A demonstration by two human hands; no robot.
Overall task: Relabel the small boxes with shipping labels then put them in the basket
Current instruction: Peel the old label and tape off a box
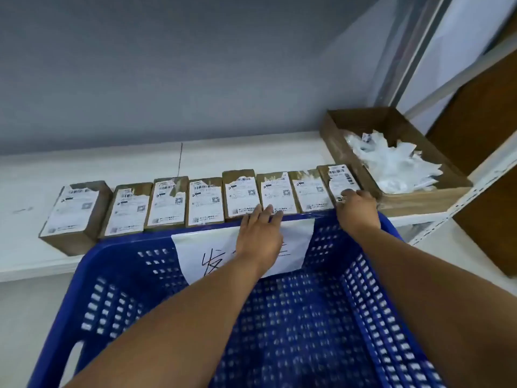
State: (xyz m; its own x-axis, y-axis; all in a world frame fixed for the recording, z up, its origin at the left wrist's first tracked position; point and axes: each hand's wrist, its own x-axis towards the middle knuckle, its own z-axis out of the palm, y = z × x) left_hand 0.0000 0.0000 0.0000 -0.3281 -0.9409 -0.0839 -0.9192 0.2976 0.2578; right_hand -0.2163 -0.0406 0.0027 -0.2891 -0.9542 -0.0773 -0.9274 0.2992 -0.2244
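Note:
Several small brown boxes with white shipping labels lie in a row on the white shelf [251, 155], from the leftmost box [74, 212] to the rightmost box [340, 182]. A blue slotted basket [307, 317] with a handwritten paper sign [296, 239] stands in front of them, nothing visible inside. My left hand [260, 239] reaches over the basket's far rim, its straight fingertips touching the front edge of a middle box [275, 191]. My right hand [358, 210] has its fingers curled on the lower edge of the rightmost box's label.
An open cardboard carton [363, 177] holding crumpled white label scraps [391, 161] sits at the shelf's right end, against the rightmost box. A white metal rack frame [475, 186] and brown panels stand to the right. A grey wall rises behind the shelf.

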